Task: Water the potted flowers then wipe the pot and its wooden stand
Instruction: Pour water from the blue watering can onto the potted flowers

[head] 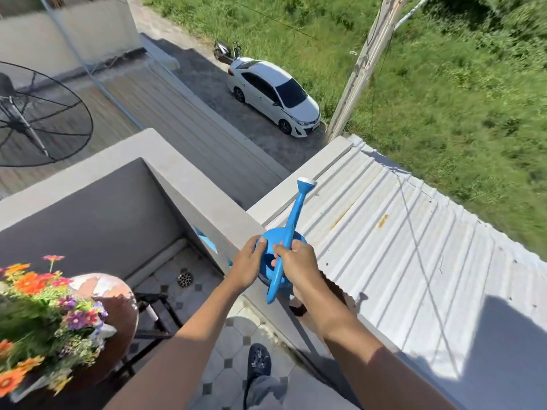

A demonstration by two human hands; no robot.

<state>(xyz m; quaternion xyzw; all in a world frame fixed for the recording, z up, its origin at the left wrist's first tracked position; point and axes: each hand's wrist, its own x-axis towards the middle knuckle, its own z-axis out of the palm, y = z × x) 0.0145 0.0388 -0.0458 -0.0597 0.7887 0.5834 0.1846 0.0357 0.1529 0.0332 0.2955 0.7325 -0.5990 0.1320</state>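
Item: blue plastic watering can [276, 261], white rose at the spout tip, sitting on the top of the grey balcony wall [189, 190] at the right side of the balcony, spout aimed outward over the corrugated metal roof [399, 247]. Holding: my right hand [299, 261] has its fingers [279, 250] wrapped shut around the long blue handle; my left hand [250, 261] lies against the left side of the can body, fingers curled onto it. Target: potted flowers [38, 306], orange, pink and purple, in a terracotta pot [118, 303] low at the left, well apart from the can; below the pot a dark frame [157, 318] shows, and I cannot tell whether that is the wooden stand. No wiping cloth identified; a dark object on the wall by my right wrist is unclear. Step in hand, as I judge it: lift the can off the wall and carry it left to the flowers. To do it well: keep the can level in transit so nothing spills from the spout, keep the left hand steadying the body, clear the wall edge before swinging, then tip slowly with the rose low over the soil, not the blooms.
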